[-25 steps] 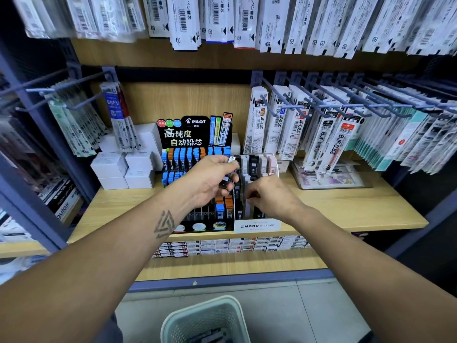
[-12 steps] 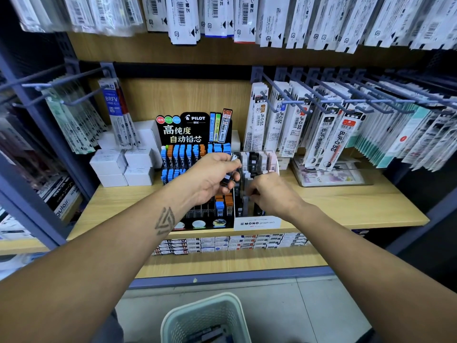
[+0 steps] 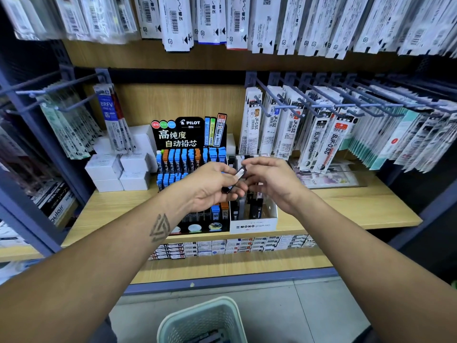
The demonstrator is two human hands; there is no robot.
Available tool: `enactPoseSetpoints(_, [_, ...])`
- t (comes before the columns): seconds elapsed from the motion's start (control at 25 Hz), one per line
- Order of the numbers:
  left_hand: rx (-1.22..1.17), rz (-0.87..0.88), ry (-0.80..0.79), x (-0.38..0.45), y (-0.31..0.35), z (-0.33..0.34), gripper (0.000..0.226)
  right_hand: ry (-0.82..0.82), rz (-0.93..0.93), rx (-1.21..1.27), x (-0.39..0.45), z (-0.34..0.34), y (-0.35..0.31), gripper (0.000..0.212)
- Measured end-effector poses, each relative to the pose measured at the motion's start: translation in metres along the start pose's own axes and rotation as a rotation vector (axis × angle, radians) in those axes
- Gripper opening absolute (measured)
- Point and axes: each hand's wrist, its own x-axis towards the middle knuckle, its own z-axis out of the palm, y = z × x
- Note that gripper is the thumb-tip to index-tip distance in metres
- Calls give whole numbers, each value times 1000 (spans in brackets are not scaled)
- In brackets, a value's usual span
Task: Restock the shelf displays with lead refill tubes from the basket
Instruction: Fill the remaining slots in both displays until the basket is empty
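Clear-capped lead tube pinched by left hand, right hand fingertips touching.

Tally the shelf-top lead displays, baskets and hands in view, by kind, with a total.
Lead displays: 2, the Pilot display and the Mono graph display.
Baskets: 1, the basket.
Hands: 2, the left hand gripping lead refill tubes, and the right hand.
Total: 5.

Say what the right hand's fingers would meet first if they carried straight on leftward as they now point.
The right hand would first meet the lead refill tube held in the left hand; its fingertips look already at it, though depth is unclear.
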Motion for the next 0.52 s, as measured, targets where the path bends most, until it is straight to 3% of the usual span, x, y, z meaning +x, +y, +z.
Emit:
enactPoseSetpoints(0.12, [-5, -15, -41, -2, -1, 1, 23, -74, -18, -28, -2, -1, 1, 11])
enactPoseSetpoints(0.24, [-20, -87, -40, -3, 0, -4, 23, -11, 10, -55, -1, -3, 2, 11])
enactPoseSetpoints(0.4, [31, -41, 104, -3, 2, -8, 16, 17, 46, -28, -2, -8, -2, 14])
enactPoseSetpoints(0.52, [100, 77, 225, 2, 1, -6, 11, -53, 21, -209, -4, -11, -5, 17])
